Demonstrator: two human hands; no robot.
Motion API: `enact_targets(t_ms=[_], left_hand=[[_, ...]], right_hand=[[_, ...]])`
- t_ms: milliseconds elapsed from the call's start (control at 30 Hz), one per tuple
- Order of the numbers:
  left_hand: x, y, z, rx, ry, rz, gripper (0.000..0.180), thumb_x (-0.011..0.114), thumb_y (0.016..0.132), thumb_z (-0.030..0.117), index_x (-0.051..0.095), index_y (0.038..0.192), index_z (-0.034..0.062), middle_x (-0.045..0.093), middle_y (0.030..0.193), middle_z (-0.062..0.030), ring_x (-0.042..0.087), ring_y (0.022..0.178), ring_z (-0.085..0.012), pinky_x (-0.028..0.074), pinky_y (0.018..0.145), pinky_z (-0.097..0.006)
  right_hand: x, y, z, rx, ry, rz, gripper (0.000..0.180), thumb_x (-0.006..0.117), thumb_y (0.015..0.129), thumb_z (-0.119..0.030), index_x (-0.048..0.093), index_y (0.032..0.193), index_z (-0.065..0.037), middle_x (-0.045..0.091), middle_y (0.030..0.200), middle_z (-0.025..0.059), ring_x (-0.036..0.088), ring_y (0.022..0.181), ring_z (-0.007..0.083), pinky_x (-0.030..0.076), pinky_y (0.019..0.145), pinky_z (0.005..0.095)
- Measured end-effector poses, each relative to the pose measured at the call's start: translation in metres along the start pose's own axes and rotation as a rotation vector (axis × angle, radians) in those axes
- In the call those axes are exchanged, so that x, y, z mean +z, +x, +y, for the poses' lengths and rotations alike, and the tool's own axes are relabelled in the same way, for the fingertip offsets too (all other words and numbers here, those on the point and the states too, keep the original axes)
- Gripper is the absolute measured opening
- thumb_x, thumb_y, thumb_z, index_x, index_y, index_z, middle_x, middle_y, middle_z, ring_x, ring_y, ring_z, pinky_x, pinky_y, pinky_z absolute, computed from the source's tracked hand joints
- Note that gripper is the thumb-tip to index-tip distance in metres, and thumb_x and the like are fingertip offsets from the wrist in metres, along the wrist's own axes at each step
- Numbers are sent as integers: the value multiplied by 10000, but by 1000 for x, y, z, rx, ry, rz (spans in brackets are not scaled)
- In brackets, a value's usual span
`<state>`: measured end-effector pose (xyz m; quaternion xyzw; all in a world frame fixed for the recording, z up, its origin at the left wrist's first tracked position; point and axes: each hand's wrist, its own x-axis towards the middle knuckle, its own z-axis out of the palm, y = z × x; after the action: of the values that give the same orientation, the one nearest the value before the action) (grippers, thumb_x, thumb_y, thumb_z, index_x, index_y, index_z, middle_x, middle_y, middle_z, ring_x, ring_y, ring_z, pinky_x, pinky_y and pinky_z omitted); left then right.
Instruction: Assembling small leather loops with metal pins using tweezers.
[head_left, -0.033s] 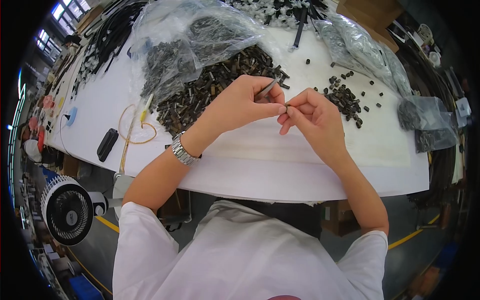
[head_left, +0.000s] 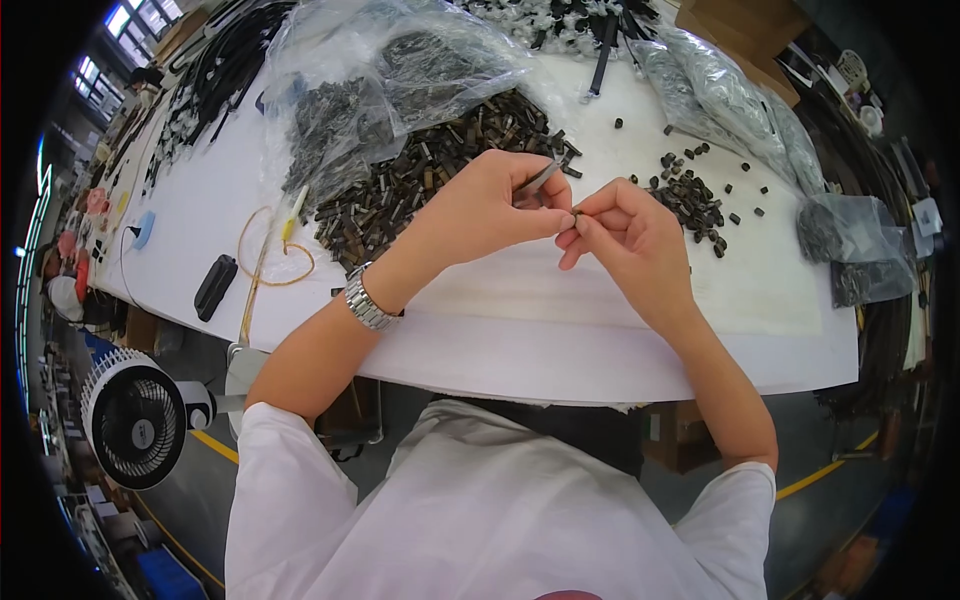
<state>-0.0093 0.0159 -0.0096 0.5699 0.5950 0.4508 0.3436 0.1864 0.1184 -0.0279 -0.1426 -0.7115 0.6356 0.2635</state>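
Above the white table's [head_left: 600, 350] near edge: a thin dark rod [head_left: 538, 179] pinched in left hand [head_left: 490, 205], a tiny dark cap [head_left: 577, 212] pinched at right hand [head_left: 625, 235] fingertips, the two touching. Apparently mid-fitting; calls for straight alignment and a steady push. At eleven o'clock, heap of dark sleeves [head_left: 420, 180]; at two o'clock, scattered small caps [head_left: 695, 200]; beyond, clear bags [head_left: 380, 70].
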Motion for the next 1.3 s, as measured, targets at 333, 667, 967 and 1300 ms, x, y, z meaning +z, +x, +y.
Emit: enact_targets(t_ms=[333,667,967,1300], left_hand=[[19,-2,-12,234,311,267,165,715,765,69,567,770,-3,580,653,-105,566,569,-155,427,544,-318],[17,19,-25,111,-502,271,44,654,786,-18,639,780,-59,695,719,-147,535,487,-139,367,432,-320],[2,8,-19,65,-875,-1,78,662,826,-54,674,880,-109,727,795,-210,428,451,-62,278,405,-253],[7,10,-26,9,-1047,-20,67,721,807,-87,681,851,-118,727,829,-249,431,437,-86,279,399,-267]], right_hand=[[20,7,1,-145,-445,34,38,625,994,46,594,1006,64,767,882,152,776,781,187,606,746,303],[-14,36,51,-266,-406,216,105,564,1101,-94,625,1094,-10,648,833,4,528,656,33,411,553,204],[-22,29,54,-390,-465,253,180,564,1095,-57,657,1240,-7,668,974,21,512,681,28,386,551,208],[-34,28,59,-525,-612,229,245,569,1088,-27,664,1308,21,673,1044,46,539,714,59,421,599,220]])
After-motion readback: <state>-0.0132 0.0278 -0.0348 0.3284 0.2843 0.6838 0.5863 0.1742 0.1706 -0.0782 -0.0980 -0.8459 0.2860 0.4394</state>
